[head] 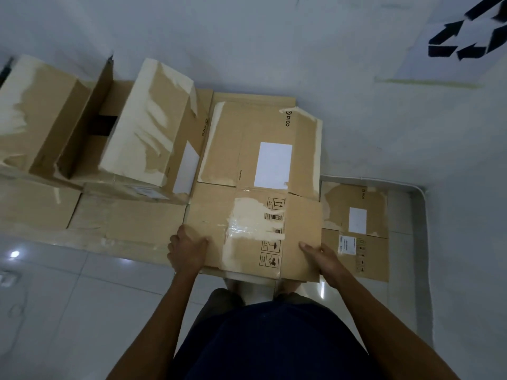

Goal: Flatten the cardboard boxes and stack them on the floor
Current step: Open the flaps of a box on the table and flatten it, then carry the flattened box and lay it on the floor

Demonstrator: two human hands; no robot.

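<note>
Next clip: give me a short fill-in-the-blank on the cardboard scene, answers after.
1. The flattened box is gripped by ____ hands.
2. The label on its upper panel is ____ in colour.
3. The unflattened boxes stand to the person's ____.
4. The symbol on the wall shows black ____.

Answers: both; white; left; arrows

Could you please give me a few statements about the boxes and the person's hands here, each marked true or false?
1. Both hands hold the flattened box in the middle: true. The left hand and the right hand have a grip on the near edge of the flattened box.
2. Every box in view is already flat: false. The upright box on the left stands unfolded.
3. A flattened box lies on the floor to the right: true, the smaller flat box.
4. The held box carries no label: false. A white label is stuck to it.
5. A recycling symbol shows on the wall: true.
</note>
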